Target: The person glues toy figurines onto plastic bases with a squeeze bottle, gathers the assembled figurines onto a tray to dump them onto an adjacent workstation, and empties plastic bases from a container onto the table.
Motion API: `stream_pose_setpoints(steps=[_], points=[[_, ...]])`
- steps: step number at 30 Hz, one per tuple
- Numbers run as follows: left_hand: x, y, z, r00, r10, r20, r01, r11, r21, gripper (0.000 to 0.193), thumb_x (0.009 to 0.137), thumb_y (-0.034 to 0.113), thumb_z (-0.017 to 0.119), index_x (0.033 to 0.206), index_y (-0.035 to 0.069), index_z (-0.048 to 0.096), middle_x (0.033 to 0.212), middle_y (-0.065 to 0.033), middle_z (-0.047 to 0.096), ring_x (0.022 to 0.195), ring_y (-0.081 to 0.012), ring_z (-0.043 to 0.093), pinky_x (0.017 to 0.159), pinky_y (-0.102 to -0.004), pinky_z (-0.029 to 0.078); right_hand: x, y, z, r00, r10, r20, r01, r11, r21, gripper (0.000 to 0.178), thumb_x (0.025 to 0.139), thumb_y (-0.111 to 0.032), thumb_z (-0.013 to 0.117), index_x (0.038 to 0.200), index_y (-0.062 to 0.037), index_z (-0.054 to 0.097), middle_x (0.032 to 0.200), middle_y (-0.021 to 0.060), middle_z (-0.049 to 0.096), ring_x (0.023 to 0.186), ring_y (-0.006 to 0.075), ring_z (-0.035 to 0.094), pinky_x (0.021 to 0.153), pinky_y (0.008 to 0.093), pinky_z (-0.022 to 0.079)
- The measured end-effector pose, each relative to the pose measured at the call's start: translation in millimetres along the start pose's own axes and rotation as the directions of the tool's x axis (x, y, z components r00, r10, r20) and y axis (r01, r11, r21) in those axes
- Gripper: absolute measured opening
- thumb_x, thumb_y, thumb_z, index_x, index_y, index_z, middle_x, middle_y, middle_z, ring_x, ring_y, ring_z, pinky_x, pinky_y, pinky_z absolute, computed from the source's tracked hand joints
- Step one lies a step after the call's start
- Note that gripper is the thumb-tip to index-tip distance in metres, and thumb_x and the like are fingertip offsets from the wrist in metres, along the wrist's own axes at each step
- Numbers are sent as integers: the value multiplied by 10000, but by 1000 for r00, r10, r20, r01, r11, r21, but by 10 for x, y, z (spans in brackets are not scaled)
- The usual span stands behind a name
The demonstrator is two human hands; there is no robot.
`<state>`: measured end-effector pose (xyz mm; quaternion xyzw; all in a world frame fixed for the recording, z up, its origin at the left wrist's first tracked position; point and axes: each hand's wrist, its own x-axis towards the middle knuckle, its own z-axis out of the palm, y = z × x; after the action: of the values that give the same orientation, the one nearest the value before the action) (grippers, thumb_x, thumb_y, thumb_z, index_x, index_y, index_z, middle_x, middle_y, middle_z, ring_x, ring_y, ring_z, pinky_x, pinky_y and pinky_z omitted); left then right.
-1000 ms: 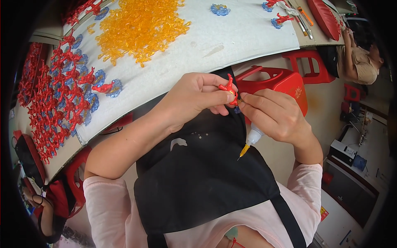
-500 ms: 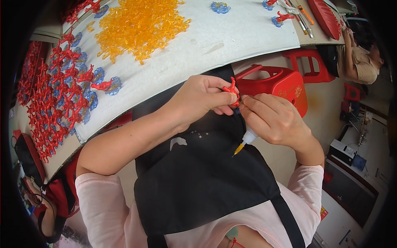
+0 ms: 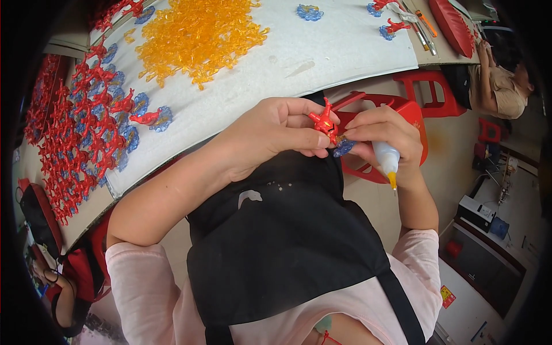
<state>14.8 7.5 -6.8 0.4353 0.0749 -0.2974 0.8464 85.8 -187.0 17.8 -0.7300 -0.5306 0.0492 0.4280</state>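
Over my lap, my left hand pinches a small red figurine between thumb and fingers. At the figurine's lower end is a translucent blue base, and a bit of amber shows where the two meet. My right hand has its fingertips at the blue base, touching or very close. In the same hand lies a whitish squeeze bottle, its yellow needle tip pointing down toward me, away from the figurine.
Amber plastic pieces lie heaped on the white-covered table. Many red figurines on blue bases crowd its left side. A blue base, an orange cutter and a red tray lie farther off. Red stools stand beyond my right hand.
My right hand has turned, swinging the bottle to the right so its tip points more steeply down. The figurine has tilted more upright, and its blue base now shows clearly.
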Motion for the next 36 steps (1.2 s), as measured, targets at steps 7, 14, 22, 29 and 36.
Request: stream_pose_setpoints(steps=[7, 14, 22, 29, 36], points=[[-5, -20, 71, 996, 45, -74, -41, 997, 66, 259, 759, 77, 604, 992, -10, 534, 852, -70, 596, 736, -94, 565, 685, -218, 473, -31, 25, 21, 998, 68, -5, -67, 996, 65, 249, 590, -48, 728, 823, -45, 642, 809, 72, 578, 703, 162, 566, 563, 249, 465], [1, 38, 89, 995, 31, -91, -19, 991, 134, 251, 746, 80, 610, 973, -6, 545, 830, -59, 600, 714, -83, 561, 669, -200, 461, -49, 72, 21, 995, 102, 17, -103, 989, 109, 242, 591, -68, 729, 822, -55, 656, 779, 65, 571, 679, 151, 555, 547, 240, 443], [8, 23, 79, 996, 49, -70, -37, 985, 168, 236, 752, 75, 600, 971, 1, 554, 816, -52, 603, 702, -74, 556, 667, -193, 456, -39, 89, 18, 996, 86, 36, -90, 989, 115, 235, 598, -81, 725, 820, -53, 654, 765, 60, 577, 677, 151, 557, 544, 242, 440], [26, -6, 81, 996, 36, -81, -24, 989, 146, 240, 771, 72, 565, 998, -3, 546, 840, -65, 604, 713, -79, 557, 672, -199, 462, -42, 76, 10, 993, 105, 45, -108, 990, 87, 223, 605, -100, 725, 810, -53, 649, 755, 57, 578, 674, 155, 565, 547, 244, 443], [42, -16, 72, 996, 46, -79, -34, 988, 148, 247, 768, 68, 560, 1004, -4, 545, 839, -65, 602, 714, -81, 555, 672, -200, 465, -49, 91, 26, 992, 119, 46, -123, 988, 89, 226, 601, -95, 726, 808, -51, 647, 753, 56, 578, 670, 154, 564, 544, 241, 443]])
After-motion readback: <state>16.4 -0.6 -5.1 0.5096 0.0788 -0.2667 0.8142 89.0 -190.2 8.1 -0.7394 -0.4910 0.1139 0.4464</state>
